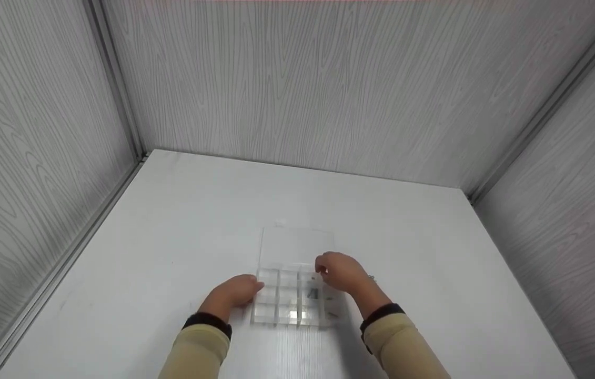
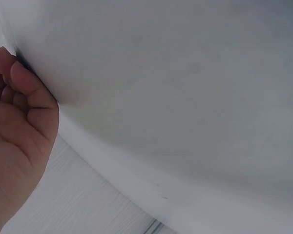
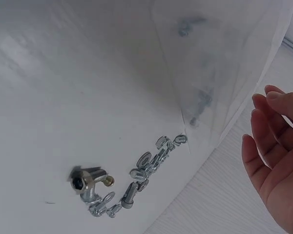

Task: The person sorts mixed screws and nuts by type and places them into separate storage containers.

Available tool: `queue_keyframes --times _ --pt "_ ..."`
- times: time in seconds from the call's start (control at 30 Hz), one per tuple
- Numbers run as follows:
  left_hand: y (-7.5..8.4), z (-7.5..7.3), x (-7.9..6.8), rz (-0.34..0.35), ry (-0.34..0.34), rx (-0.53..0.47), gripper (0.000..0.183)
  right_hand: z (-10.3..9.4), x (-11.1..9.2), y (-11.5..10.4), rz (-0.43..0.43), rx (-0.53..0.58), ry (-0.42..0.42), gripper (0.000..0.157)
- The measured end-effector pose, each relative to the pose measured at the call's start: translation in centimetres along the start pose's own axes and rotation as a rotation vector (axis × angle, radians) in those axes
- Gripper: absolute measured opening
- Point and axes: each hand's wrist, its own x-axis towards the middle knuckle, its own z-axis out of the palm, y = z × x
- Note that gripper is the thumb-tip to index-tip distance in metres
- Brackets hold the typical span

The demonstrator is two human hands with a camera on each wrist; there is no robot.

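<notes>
A clear plastic compartment box lies with its transparent lid folded back behind it. My left hand grips the box's left edge, thumb at the rim and fingers curled, as the left wrist view also shows. Over the back right compartments is my right hand, fingers loosely bent and thumb close to the index finger; nothing shows between them. A few small metal parts sit in the right-hand compartments. Right of the box, a loose row of hardware includes a socket-head bolt, washers and several small screws.
The white tabletop carries the box near its front middle. Grey wood-grain panels wall in the back and both sides. In the head view, my right wrist partly hides the loose hardware.
</notes>
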Motion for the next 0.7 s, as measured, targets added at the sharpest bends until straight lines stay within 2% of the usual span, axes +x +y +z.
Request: queue_keyframes --times 0.17,0.47,0.7 --pt "0.0 -0.1 0.0 -0.008 -0.007 -0.015 0.028 -0.5 -0.6 1.0 0.066 0.05 -0.002 0.006" --pt "0.0 0.1 0.2 -0.044 0.002 -0.021 0.039 -0.9 -2.0 3.5 0.274 0.115 -0.07 0.005" --pt "0.0 0.2 0.5 -0.025 -0.015 0.03 0.031 0.1 -3.0 5.2 0.334 0.085 -0.064 0.001"
